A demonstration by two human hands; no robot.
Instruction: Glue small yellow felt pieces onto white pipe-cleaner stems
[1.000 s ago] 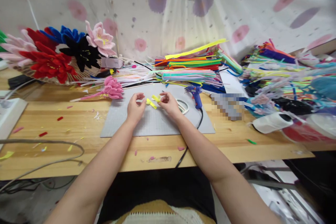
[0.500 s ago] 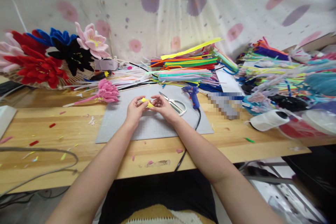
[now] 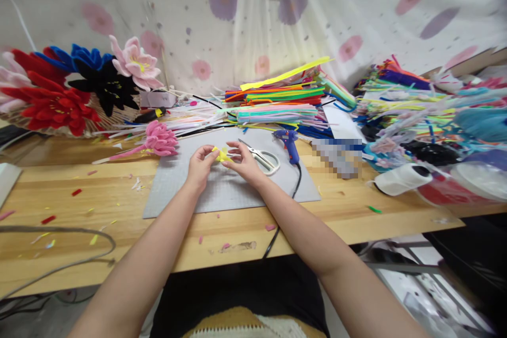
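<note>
Right hand (image 3: pixel 244 163) sits nearer the left hand (image 3: pixel 200 167) than a second ago. Left thumb and fingers pinch a yellow strip (image 3: pixel 221 155), held between the two hands; right thumb at its near end, other right fingers raised, spread; can't tell if gripping. Beneath: grey mat (image 3: pixel 229 193). Just right of fingers: scissors (image 3: pixel 259 155). Farther right: glue gun (image 3: pixel 291 149). Left: pink flower (image 3: pixel 161 139). Beyond fingertips: pipe cleaners (image 3: pixel 277 114).
</note>
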